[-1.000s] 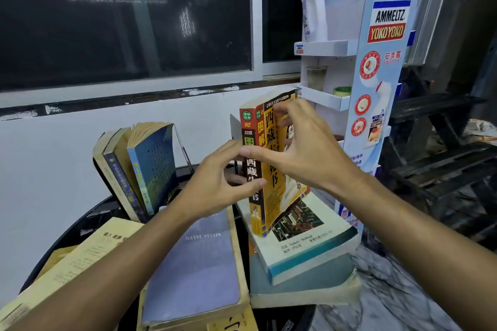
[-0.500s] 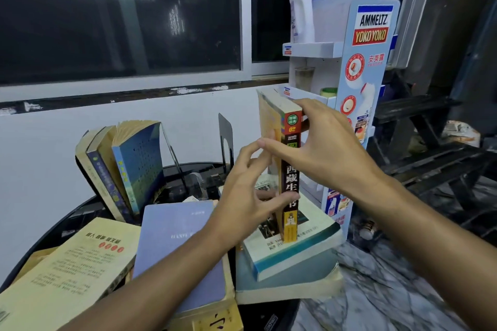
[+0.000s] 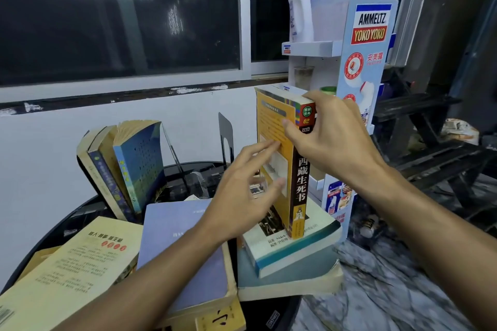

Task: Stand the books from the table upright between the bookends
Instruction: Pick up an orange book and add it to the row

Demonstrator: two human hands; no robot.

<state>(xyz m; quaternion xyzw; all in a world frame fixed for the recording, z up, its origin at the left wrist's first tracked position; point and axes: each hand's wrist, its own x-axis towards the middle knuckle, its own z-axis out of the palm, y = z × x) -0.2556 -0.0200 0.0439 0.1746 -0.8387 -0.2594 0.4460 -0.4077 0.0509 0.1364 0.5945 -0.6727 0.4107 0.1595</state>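
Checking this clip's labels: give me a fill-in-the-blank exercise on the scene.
The right hand grips the orange book at its ____ end.
The left hand lays straight fingers on its ____.
The book stands ____ on a stack of flat books.
The white bottle has a ____ cap.
Missing words: top; cover; upright; purple.

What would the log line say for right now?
right hand: grips orange book standing on book stack | left hand: fingers on its cover | bookend: behind, apart
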